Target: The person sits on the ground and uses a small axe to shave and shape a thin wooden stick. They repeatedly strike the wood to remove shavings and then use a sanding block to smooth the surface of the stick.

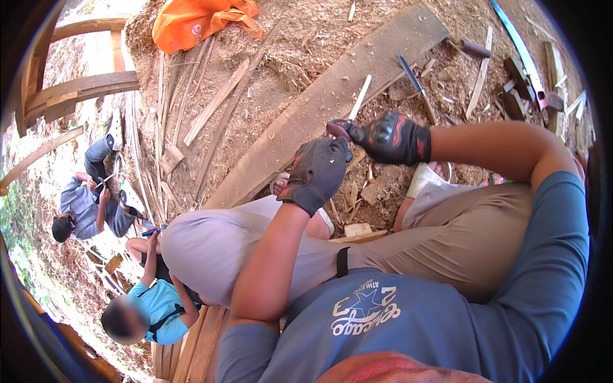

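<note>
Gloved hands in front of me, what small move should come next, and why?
Perhaps ease the right hand slightly away from the left hand: they're bunched close together, a pale strip ends right beside them, and what they hold is hard to see.

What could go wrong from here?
1. The gloved left hand and gloved right hand are very close together; a slip could hurt one, though what they grip is hard to make out.
2. The open-toed sandal would give little cover if something dropped on it.
3. Loose wood shavings might hide sharp scraps.
</note>
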`<state>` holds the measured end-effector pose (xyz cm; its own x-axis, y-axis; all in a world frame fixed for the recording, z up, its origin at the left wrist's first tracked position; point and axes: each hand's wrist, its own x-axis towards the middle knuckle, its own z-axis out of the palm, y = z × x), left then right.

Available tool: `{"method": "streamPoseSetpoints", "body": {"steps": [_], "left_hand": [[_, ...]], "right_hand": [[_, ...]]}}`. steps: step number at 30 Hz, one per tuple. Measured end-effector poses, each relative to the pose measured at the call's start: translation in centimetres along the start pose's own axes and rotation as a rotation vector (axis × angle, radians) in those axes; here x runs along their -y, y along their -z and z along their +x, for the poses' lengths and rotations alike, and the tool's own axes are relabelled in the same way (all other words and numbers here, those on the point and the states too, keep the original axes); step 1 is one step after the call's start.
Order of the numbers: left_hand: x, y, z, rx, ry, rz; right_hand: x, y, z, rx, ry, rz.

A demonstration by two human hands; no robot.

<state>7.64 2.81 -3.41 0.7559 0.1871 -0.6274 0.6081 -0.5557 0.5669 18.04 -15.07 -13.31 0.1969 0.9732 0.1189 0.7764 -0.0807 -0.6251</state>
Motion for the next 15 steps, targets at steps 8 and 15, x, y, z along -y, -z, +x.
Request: {"method": "streamPoseSetpoints", "body": {"steps": [8, 15], "left_hand": [[1.4, -0.5, 1.2, -0.006, 0.028, 0.005], [0.1, 2.0, -0.9, 0.15, 0.093, -0.325]], "right_hand": [[-3.0, -0.6, -0.1, 0.108, -0.093, -0.25], [-11.7, 4.6, -2.8, 0.236, -0.459, -0.446]]}}
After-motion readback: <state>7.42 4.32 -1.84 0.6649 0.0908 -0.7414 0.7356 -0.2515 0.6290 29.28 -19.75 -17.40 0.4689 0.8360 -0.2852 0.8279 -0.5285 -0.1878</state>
